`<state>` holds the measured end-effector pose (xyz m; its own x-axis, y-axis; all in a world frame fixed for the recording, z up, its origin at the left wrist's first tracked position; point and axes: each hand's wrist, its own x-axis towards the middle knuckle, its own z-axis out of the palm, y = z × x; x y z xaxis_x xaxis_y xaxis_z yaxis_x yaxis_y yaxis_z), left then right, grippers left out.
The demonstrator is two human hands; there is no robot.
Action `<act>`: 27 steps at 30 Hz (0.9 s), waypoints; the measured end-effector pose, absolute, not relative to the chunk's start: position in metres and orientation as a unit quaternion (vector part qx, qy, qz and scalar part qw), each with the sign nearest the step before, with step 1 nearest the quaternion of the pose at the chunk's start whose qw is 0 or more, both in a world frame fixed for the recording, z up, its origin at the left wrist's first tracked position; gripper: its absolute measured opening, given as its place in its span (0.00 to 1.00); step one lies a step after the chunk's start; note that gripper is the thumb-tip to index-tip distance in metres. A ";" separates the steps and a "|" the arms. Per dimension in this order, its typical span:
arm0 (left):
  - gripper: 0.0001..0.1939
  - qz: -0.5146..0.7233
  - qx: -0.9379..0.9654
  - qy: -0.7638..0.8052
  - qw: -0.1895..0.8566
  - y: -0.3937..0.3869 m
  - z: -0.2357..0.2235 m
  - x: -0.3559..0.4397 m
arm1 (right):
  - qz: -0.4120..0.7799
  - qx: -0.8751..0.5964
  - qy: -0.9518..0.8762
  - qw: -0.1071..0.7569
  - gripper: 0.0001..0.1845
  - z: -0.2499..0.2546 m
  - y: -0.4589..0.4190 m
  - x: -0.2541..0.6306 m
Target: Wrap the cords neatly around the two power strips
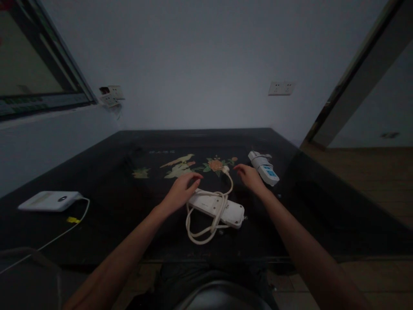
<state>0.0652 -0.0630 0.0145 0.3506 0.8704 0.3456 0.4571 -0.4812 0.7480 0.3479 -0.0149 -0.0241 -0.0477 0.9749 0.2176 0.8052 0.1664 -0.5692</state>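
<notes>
A white power strip [234,214] lies in front of me on the dark table [129,232], its cord [201,241] looped around it. The cord curves up to a white plug [225,170] resting on the tabletop. My left hand [184,187] is at the far left end of the strip, thumb and fingers apart, holding nothing; whether it touches the strip, I cannot tell. To the right of the plug, my right hand [249,175] has its fingers loosely curved and apart, with nothing held.
A second white power strip [268,172] with blue sockets and a wrapped cord lies beyond my right hand. At the left sits a white power bank [51,201] with a cable and a yellow tag [73,219]. Wall sockets [281,88] are above the table, whose top bears a bird-and-flower pattern.
</notes>
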 end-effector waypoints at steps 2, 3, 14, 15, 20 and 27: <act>0.10 0.345 0.812 0.385 0.271 -0.065 0.021 0.079 | 0.120 -0.601 -0.742 0.271 0.24 -0.020 -0.009 0.346; 0.10 0.324 0.831 0.368 0.265 -0.067 0.022 0.086 | 0.109 -0.583 -0.762 0.261 0.27 -0.019 -0.006 0.343; 0.12 0.240 0.859 0.390 0.231 -0.069 0.002 0.089 | 0.100 -0.447 -0.860 0.225 0.25 -0.039 0.014 0.338; 0.12 0.244 0.858 0.391 0.228 -0.070 0.003 0.088 | 0.100 -0.454 -0.854 0.234 0.24 -0.041 0.013 0.340; 0.12 0.278 0.832 0.426 0.221 -0.072 0.004 0.080 | 0.118 -0.495 -0.814 0.281 0.18 -0.044 0.008 0.349; 0.10 0.327 0.783 0.492 0.196 -0.072 -0.003 0.067 | 0.149 -0.559 -0.771 0.268 0.09 -0.039 0.001 0.355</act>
